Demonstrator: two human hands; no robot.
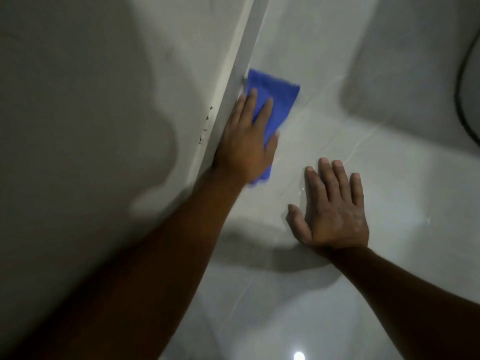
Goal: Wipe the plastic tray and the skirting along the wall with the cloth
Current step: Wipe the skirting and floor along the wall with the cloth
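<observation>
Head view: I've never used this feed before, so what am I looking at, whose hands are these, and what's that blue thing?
There is no machine: a person wears one camera on the head, looking down at their own bare hands. The left hand presses a blue cloth flat where the white skirting meets the tiled floor. The right hand lies open and flat on the floor, holding nothing, apparently as support. Small dark specks sit on the wall beside the skirting. A dark cable curves at the right edge. No tray is in view.
</observation>
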